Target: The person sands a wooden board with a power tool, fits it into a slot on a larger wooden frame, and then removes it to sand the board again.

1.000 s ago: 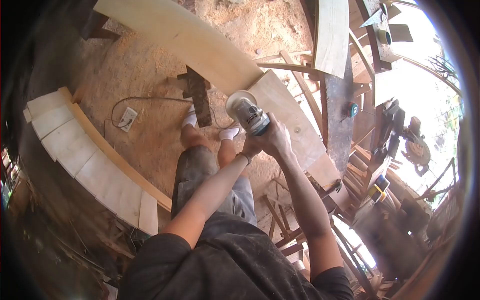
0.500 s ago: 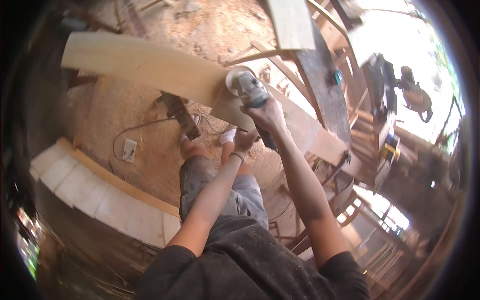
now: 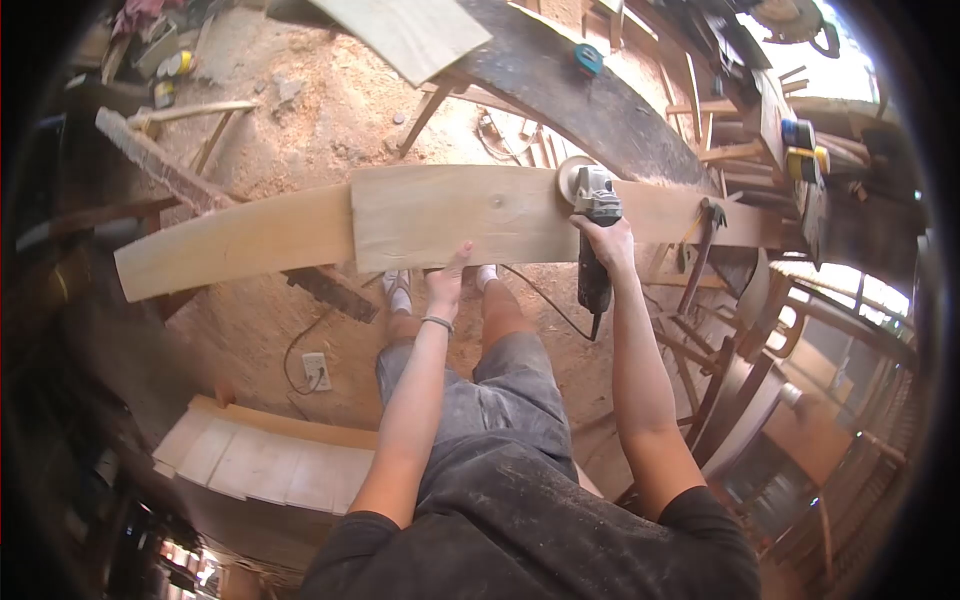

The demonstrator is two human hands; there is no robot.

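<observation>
My right hand (image 3: 612, 245) is wrapped around the body of an angle grinder (image 3: 597, 205), which has a grey head and a dark body. Its round disc (image 3: 574, 180) is at the right end of a pale wooden board (image 3: 450, 210). My left hand (image 3: 446, 285) grips the near edge of that board, thumb on top and the other fingers mostly hidden beneath. The board lies across a longer wooden plank (image 3: 240, 232), which sticks out on both sides. From the grinder's tail a dark cord (image 3: 550, 300) runs down to the left.
A clamp (image 3: 712, 215) sits on the plank's right part. Beyond stands a dark bench (image 3: 580, 95) bearing a teal tool (image 3: 588, 60) and a pale panel (image 3: 410, 35). Pale boards (image 3: 265, 460) lie at lower left, near a power socket (image 3: 316, 371). Sawdust covers the floor; wooden frames crowd the right.
My view has turned. The board, earlier angled beneath the grinder, now lies along the plank. My left hand has moved away from the grinder's tail to the board's near edge.
</observation>
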